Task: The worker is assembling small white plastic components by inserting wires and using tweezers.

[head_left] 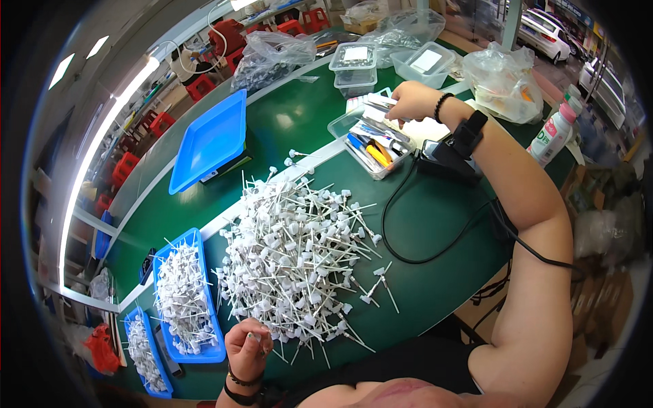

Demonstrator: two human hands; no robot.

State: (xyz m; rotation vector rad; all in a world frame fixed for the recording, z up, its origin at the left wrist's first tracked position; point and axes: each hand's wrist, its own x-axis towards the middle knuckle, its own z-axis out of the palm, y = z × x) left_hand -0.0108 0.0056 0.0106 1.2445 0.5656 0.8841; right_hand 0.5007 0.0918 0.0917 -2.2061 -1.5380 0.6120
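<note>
My right hand (413, 103) reaches far out over a clear plastic box (337, 128) of pens, cutters and other small tools. Its fingers are bent together beside a slim greyish thing, too small to name. Close to my body, my left hand (247, 348) is curled with the fingertips pressed together, and whatever is in it cannot be made out. It lies at the near edge of a big heap of small white plastic pump heads with thin stem tubes (292, 251). More of these parts fill a blue tray (216, 350) and a smaller blue tray (163, 389) on the left.
A blue tray (212, 139) stands tilted beyond the heap. Clear lidded tubs (355, 68) and plastic bags (503, 81) line the far side. A black cable (389, 238) loops over the green table near my right arm. Bottles (554, 132) stand at the right.
</note>
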